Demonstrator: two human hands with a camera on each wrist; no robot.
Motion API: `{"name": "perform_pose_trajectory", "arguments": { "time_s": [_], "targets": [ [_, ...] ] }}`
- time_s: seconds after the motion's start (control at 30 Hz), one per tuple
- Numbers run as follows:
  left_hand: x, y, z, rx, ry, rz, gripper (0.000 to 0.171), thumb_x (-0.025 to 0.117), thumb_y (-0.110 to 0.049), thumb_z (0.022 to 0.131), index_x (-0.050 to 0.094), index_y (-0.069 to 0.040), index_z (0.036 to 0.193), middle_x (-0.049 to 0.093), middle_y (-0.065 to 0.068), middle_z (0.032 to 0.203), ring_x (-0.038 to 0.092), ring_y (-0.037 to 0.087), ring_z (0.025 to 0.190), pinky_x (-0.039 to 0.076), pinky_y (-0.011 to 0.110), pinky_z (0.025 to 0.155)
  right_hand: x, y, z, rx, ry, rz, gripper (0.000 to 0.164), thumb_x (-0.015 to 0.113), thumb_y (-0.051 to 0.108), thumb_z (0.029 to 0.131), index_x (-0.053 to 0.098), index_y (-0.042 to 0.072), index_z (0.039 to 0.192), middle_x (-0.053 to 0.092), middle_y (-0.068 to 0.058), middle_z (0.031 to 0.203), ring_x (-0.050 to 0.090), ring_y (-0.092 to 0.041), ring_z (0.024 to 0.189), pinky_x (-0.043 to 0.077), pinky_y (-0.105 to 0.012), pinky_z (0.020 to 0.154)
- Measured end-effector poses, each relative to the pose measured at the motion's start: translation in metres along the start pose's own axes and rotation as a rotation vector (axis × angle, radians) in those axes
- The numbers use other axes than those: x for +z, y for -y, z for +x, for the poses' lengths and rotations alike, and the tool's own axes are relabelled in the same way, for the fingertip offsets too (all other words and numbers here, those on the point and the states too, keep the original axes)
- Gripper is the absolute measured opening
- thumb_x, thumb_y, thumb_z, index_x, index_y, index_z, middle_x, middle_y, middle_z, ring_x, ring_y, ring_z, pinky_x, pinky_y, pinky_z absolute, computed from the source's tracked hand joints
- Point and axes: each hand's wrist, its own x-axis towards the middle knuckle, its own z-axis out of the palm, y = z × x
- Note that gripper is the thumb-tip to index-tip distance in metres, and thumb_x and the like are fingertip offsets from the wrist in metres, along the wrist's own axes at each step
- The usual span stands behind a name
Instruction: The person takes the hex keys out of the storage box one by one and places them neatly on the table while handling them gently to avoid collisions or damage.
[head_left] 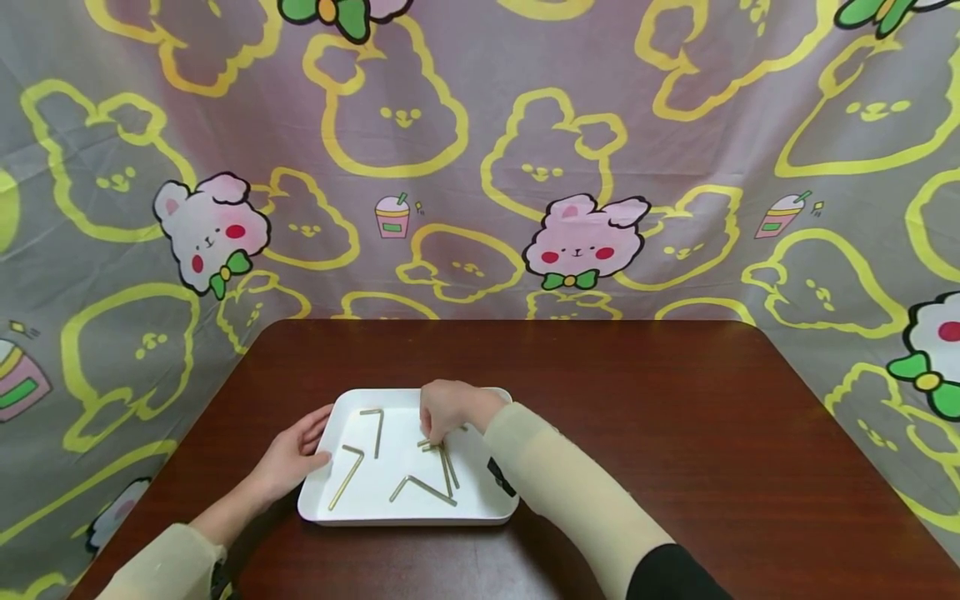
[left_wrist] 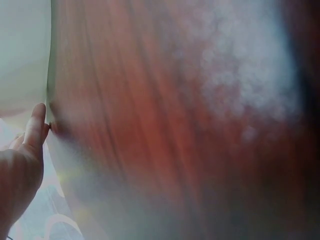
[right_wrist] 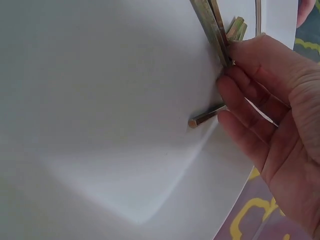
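A white tray [head_left: 405, 518] holds several L-shaped, brass-coloured hex keys. My left hand [head_left: 288, 454] grips the tray's left rim, its thumb over the edge and its fingers along the outside; in the left wrist view, part of that hand [left_wrist: 22, 165] shows at the tray's wall. My right hand [head_left: 450, 410] reaches into the tray and pinches a hex key [right_wrist: 209, 30] between thumb and fingertips. Other keys lie close against it, so how many it holds is unclear. Apart from these lie one key [head_left: 379, 435] upper left, another [head_left: 348, 477] below it and one [head_left: 427, 487] near the front.
The tray stands on a dark brown wooden table [head_left: 637, 417], toward its front left. A patterned cloth [head_left: 465, 125] with cartoon rabbits hangs behind the table and at both sides. My right sleeve [head_left: 577, 487] crosses over the tray's right rim.
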Motion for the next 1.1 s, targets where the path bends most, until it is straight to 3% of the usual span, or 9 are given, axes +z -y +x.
{"name": "perform_pose_trajectory", "arguments": {
  "time_s": [0.17, 0.37, 0.6, 0.9, 1.1],
  "targets": [
    [0.0, 0.0, 0.001, -0.003, 0.002, -0.002, 0.069, 0.061, 0.012, 0.086, 0.027, 0.01, 0.147, 0.035, 0.033, 0.145, 0.042, 0.044, 0.129, 0.039, 0.045, 0.098, -0.002, 0.001, -0.001, -0.017, -0.013, 0.064, 0.019, 0.077, 0.011, 0.077, 0.067, 0.017, 0.062, 0.057, 0.01, 0.054, 0.049, -0.004, 0.051, 0.041, -0.018, 0.046],
    [-0.001, 0.002, 0.002, -0.01, 0.0, 0.008, 0.07, 0.061, 0.012, 0.086, 0.027, 0.01, 0.147, 0.034, 0.033, 0.145, 0.041, 0.044, 0.13, 0.039, 0.045, 0.098, -0.004, -0.001, -0.002, -0.052, 0.015, 0.292, 0.017, 0.076, 0.002, 0.079, 0.07, 0.01, 0.066, 0.062, 0.006, 0.058, 0.056, -0.005, 0.051, 0.046, -0.018, 0.05],
    [0.0, 0.001, 0.002, -0.019, 0.005, -0.004, 0.07, 0.061, 0.012, 0.086, 0.027, 0.009, 0.147, 0.034, 0.032, 0.146, 0.041, 0.044, 0.13, 0.039, 0.044, 0.098, -0.012, -0.002, -0.004, -0.045, 0.011, 0.518, 0.011, 0.075, 0.0, 0.081, 0.074, 0.006, 0.071, 0.068, 0.0, 0.064, 0.064, -0.013, 0.059, 0.057, -0.033, 0.067],
    [0.0, 0.001, 0.001, -0.004, -0.001, -0.013, 0.069, 0.061, 0.013, 0.086, 0.028, 0.011, 0.146, 0.036, 0.033, 0.144, 0.042, 0.044, 0.128, 0.04, 0.045, 0.098, -0.028, -0.01, -0.01, -0.017, -0.009, 0.591, 0.006, 0.075, 0.0, 0.081, 0.075, 0.002, 0.075, 0.07, -0.004, 0.068, 0.068, -0.025, 0.069, 0.057, -0.043, 0.075],
    [0.0, 0.001, 0.001, -0.011, -0.002, -0.014, 0.069, 0.061, 0.013, 0.086, 0.028, 0.01, 0.147, 0.035, 0.033, 0.144, 0.042, 0.044, 0.128, 0.04, 0.045, 0.098, -0.039, -0.016, -0.017, -0.036, -0.043, 0.568, 0.005, 0.077, 0.003, 0.081, 0.075, 0.004, 0.076, 0.07, -0.002, 0.07, 0.066, -0.016, 0.065, 0.057, -0.041, 0.073]
  ]
}}
